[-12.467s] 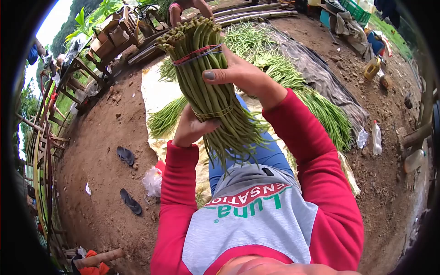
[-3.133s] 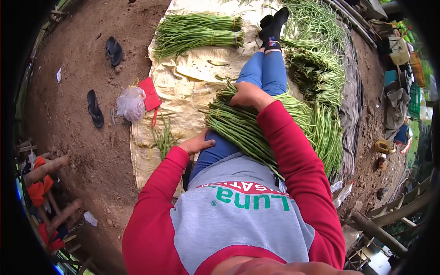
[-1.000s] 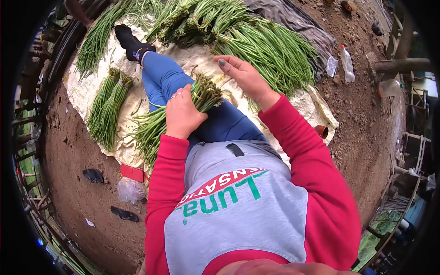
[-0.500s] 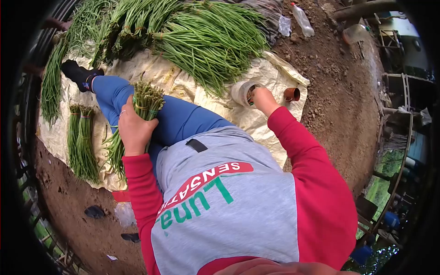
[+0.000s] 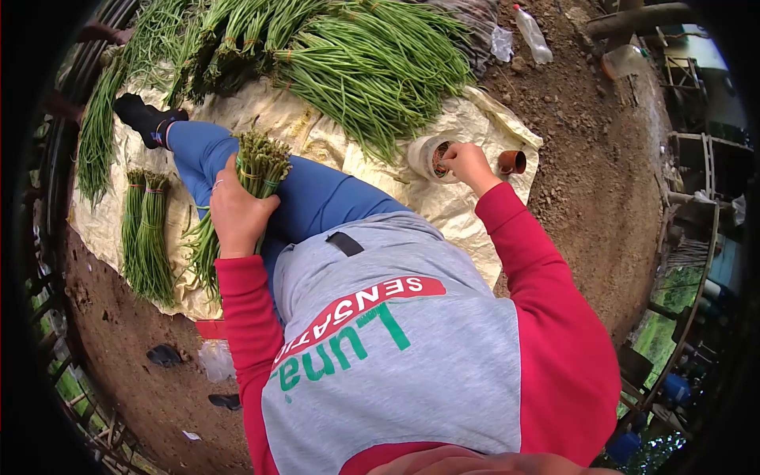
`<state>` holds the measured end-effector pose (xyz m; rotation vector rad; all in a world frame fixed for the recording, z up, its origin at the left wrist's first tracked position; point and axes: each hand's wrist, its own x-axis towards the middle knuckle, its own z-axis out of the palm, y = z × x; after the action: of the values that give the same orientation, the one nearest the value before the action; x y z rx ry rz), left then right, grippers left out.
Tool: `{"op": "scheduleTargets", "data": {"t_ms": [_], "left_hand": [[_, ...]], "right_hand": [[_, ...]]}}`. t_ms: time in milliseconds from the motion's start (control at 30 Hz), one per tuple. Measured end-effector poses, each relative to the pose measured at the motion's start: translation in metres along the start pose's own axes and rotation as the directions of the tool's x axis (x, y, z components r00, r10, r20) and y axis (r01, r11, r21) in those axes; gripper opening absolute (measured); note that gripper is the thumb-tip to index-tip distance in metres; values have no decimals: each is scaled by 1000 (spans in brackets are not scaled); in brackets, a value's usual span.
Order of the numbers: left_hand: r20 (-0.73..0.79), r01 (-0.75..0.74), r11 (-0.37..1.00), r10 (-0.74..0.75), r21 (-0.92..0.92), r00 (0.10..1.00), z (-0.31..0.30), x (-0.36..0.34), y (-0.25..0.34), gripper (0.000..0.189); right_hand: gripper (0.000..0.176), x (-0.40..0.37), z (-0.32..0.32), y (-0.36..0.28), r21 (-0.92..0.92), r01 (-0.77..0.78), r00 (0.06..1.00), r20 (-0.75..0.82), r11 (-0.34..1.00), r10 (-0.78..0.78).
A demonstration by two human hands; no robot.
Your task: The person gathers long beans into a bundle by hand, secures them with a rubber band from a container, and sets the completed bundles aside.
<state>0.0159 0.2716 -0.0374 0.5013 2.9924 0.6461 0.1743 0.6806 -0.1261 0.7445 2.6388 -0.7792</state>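
Observation:
My left hand [image 5: 237,207] is wrapped round a bundle of long green beans [image 5: 263,162] standing over my leg, its cut ends up and thin bands around it. My right hand [image 5: 469,165] is at the mouth of a white plastic tub [image 5: 421,158], fingers pinched together; whatever they pinch is too small to make out. Small coloured rings that look like rubber bands [image 5: 440,161] lie inside the tub. Beside it a small brown cup [image 5: 511,162] rests on its side.
A large pile of long beans [image 5: 380,71] covers the far part of the pale sheet [image 5: 324,142]. Tied bean bundles [image 5: 152,237] lie at the left. A plastic bottle [image 5: 533,36] lies on the soil. Another person's hand [image 5: 119,36] shows at the upper left edge.
My right hand has lifted slightly from inside the tub to its mouth, showing more of the rings. My left hand keeps its hold on the beans. The whole view has shifted a little.

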Motion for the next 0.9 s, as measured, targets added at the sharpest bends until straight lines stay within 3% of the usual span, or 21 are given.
{"op": "scheduleTargets", "data": {"t_ms": [67,233,300,333,367,433,533,567,600,633,667,700,733,767,833,867,900], "left_hand": [[-1,11,1000,-11,-4,1000,1,0,0,90],[-29,-19,1000,20,10,999,2,-2,-4,92],[-37,-31,1000,31,-4,999,3,-2,-5,95],[-42,-44,999,44,-13,998,2,-3,-5,97],[-52,-32,999,31,-5,998,2,-3,-4,97],[-74,-61,998,61,8,995,2,-3,-1,103],[-61,-42,997,46,57,997,3,-1,-5,98],[-46,-43,995,47,87,998,2,1,-6,96],[-45,-67,993,72,101,996,0,3,-6,84],[-58,-49,993,56,111,997,-1,7,-6,84],[18,-42,995,41,91,999,-2,11,-7,79],[94,-33,997,27,68,995,-3,13,-8,75],[48,-2,999,4,-49,999,0,12,-7,66],[37,9,999,-8,-43,999,4,12,-6,66],[106,59,986,-43,-158,993,10,13,-9,67],[-114,-258,947,240,-191,964,8,7,-12,66],[-83,-198,959,185,-201,979,6,12,-6,66]], "right_hand": [[20,-6,-18,2,152,-132,991,58,980,124],[15,-10,-40,13,253,-27,999,44,967,17],[21,-7,-43,8,415,-109,994,60,903,92],[30,-8,-43,5,580,-123,992,83,806,92],[30,-7,-41,-1,579,-112,993,88,807,74],[41,2,-30,-19,818,112,993,-69,565,-98],[55,1,-30,-96,942,56,956,45,332,-289],[61,-4,-33,-128,974,13,918,79,227,-388],[69,-9,-38,-157,965,-11,877,135,261,-462],[78,-13,-43,-185,954,-31,828,191,297,-527],[78,-17,-51,-211,954,-31,816,196,298,-544],[86,-20,-58,-235,907,34,709,274,419,-650],[94,-22,-61,-256,846,121,586,361,519,-725],[94,-23,-60,-276,847,126,573,363,517,-735],[112,-21,-49,-313,720,519,303,350,462,-886],[129,-11,-33,-326,419,879,152,209,229,-966],[129,-7,-24,-338,423,879,145,206,221,-968]]}}
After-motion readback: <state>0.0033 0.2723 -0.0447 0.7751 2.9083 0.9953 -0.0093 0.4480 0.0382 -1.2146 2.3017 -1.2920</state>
